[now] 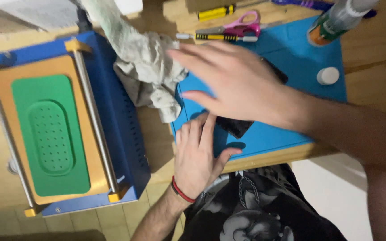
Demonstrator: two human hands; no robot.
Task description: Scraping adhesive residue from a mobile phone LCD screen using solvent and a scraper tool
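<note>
My left hand (197, 154) lies flat on the blue mat (300, 67), fingers spread, fingertips touching the near end of a black phone (235, 126). A red band circles that wrist. My right hand (235, 82) hovers above the phone with fingers apart, reaching toward a crumpled grey-white cloth (150, 71); it holds nothing and hides most of the phone.
A blue machine with a green perforated pad (50, 134) and metal rails stands at the left. At the back lie pink scissors (242, 24), yellow-black screwdrivers (217, 37), a bottle (336, 20) and a white cap (328, 76). Tiled floor shows below the wooden table edge.
</note>
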